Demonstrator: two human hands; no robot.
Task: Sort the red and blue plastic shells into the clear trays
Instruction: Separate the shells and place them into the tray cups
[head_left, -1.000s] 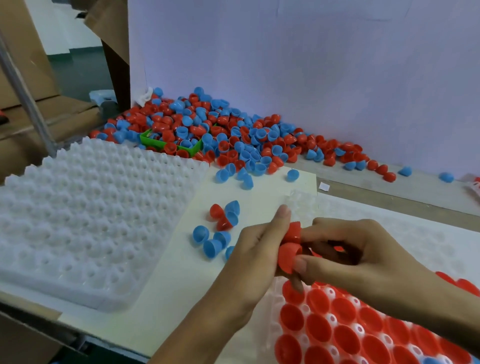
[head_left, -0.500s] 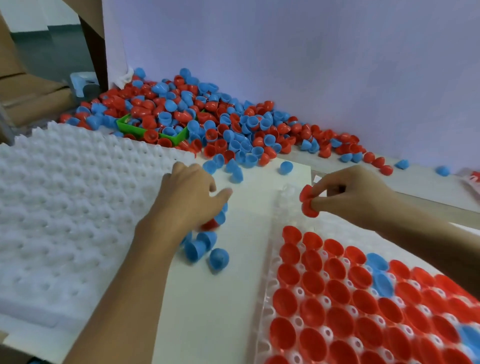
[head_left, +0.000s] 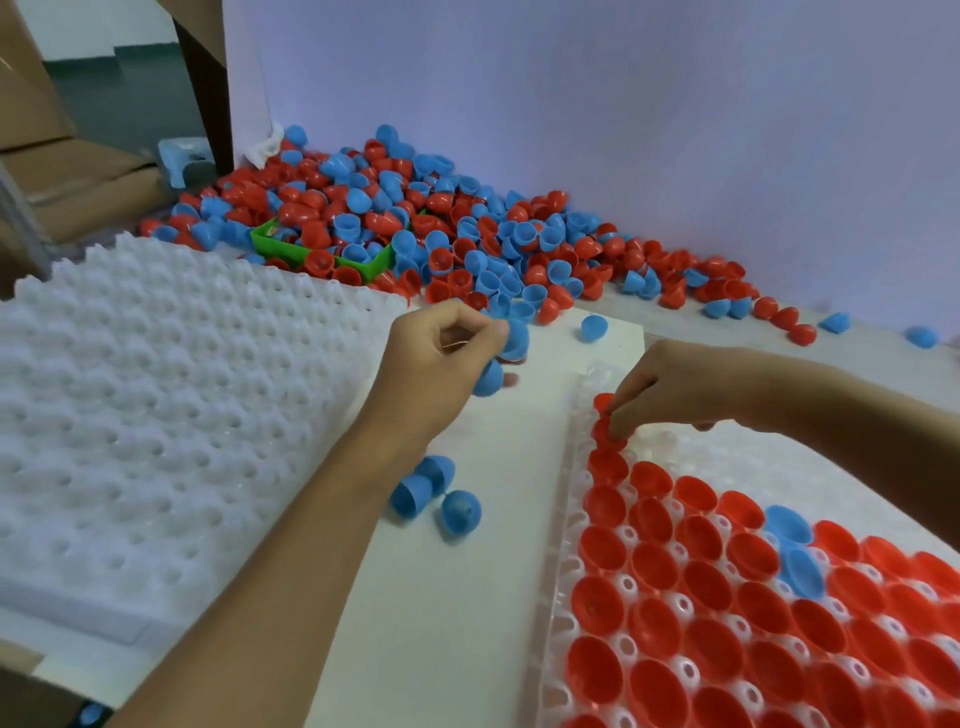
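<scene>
No readable text, label, number or sign shows anywhere.

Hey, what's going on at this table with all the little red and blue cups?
A person is sorting plastic shells into trays. The right hand pinches red shells at the far corner of the clear tray, whose pockets hold mostly red shells and a few blue. The left hand grips blue shells above the white board. Three loose blue shells lie nearby, the mixed pile sits behind, and a stack of white trays waits at left.
</scene>
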